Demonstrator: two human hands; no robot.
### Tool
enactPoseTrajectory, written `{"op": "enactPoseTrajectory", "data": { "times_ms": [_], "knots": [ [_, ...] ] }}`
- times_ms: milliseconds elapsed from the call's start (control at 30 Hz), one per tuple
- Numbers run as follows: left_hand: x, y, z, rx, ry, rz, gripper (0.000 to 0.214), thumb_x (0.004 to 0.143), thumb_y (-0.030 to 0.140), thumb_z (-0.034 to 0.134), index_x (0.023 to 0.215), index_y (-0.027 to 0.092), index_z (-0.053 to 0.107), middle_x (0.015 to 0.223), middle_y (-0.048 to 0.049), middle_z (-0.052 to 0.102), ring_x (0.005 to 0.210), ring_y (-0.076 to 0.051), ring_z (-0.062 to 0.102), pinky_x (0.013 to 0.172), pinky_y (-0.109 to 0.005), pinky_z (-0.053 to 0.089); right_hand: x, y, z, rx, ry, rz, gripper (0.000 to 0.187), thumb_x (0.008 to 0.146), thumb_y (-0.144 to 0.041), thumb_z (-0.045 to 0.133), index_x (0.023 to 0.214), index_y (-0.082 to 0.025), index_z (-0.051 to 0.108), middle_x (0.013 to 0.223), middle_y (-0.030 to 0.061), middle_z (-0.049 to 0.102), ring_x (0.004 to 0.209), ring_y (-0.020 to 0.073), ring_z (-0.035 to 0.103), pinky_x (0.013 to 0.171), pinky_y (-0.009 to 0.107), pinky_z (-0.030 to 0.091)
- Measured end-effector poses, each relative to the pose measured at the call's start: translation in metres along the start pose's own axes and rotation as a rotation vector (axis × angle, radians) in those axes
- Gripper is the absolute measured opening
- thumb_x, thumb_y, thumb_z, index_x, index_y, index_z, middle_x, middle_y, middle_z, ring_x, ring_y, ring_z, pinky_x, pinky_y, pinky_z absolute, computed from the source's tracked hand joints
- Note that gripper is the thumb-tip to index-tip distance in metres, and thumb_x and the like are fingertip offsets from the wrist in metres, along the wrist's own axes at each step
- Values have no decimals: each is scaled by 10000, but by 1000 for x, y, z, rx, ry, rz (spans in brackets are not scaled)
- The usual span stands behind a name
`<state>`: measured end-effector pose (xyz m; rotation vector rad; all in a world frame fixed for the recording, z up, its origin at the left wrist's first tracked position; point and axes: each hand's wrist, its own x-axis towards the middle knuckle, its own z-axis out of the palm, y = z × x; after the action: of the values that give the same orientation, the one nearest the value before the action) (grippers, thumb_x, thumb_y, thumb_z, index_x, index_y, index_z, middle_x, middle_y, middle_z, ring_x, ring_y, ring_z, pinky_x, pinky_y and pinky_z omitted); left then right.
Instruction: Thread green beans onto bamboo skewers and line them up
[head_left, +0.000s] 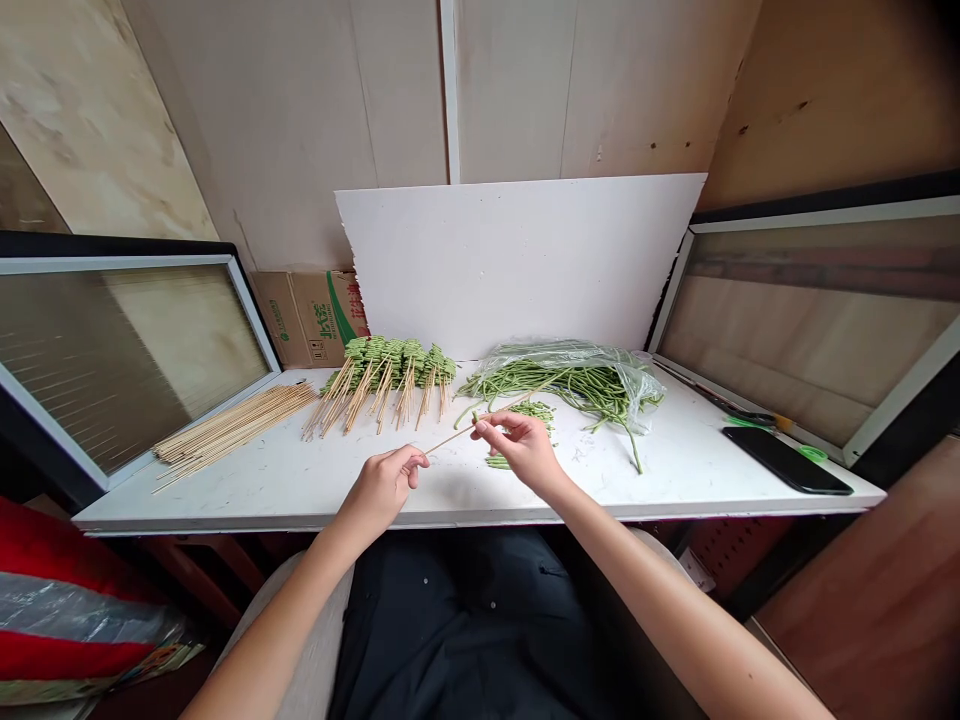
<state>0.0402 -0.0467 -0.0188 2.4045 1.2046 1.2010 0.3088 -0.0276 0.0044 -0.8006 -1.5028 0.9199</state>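
A thin wooden skewer (450, 438) slants up to the right, its lower end pinched in my left hand (386, 482). The fingers of my right hand (519, 452) close around a short piece of green bean (475, 420) at the skewer, mostly hidden by the fingertips. Cut bean pieces (498, 462) lie on the table just beyond and under my right hand, partly covered by it. Behind my left hand, several bean-loaded skewers (401, 360) are stacked with their bare ends toward me.
Bare skewers (240, 425) lie in a bundle at left. Long green beans (570, 385) spill from a clear plastic bag (637, 375) at right. A black phone (787, 460) lies near the right edge of the white table (285, 500). A carton (304, 315) and white board (525, 265) stand behind.
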Motion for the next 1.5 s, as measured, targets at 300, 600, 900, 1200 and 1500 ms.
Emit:
{"op": "enactPoseTrajectory", "data": {
  "times_ms": [300, 600, 900, 1200, 1500],
  "knots": [
    [6, -12, -9, 61, 82, -104, 267, 1011, 221, 472, 958, 198, 733, 672, 7, 670, 612, -156, 629, 664, -254, 490, 24, 54, -74, -786, -256, -105, 188, 949, -375, 729, 903, -243, 854, 907, 128, 794, 946, 316, 674, 933, 488, 520],
    [5, -16, -6, 57, 56, -101, 292, 1038, 276, 465, 960, 201, 737, 677, -1, 682, 633, -167, 654, 667, -258, 496, 19, 71, -72, -1007, -330, -59, 104, 911, -201, 747, 837, -229, 815, 923, 125, 778, 1034, 334, 637, 938, 440, 489],
    [6, -12, -12, 75, 103, -81, 305, 1053, 292, 463, 968, 202, 742, 685, 7, 667, 608, -152, 623, 656, -250, 484, 30, 41, -74, -127, -15, 115, 439, 777, -531, 883, 1058, -200, 822, 944, 82, 795, 766, 202, 672, 750, 368, 554],
    [6, -2, -17, 29, 123, -25, 333, 1074, 351, 466, 919, 212, 725, 685, -2, 675, 679, -173, 678, 697, -255, 532, 29, 10, -69, 535, 61, 207, 436, 672, -540, 985, 895, -267, 728, 1002, 48, 757, 852, 194, 695, 795, 347, 622],
    [4, -9, -15, 70, 96, -3, 307, 1066, 311, 474, 960, 211, 745, 665, 16, 632, 586, -144, 595, 646, -239, 504, 28, 7, -71, 575, 38, 189, 400, 764, -529, 927, 981, -278, 704, 938, 7, 706, 844, 166, 648, 641, 261, 545]
  ]
}}
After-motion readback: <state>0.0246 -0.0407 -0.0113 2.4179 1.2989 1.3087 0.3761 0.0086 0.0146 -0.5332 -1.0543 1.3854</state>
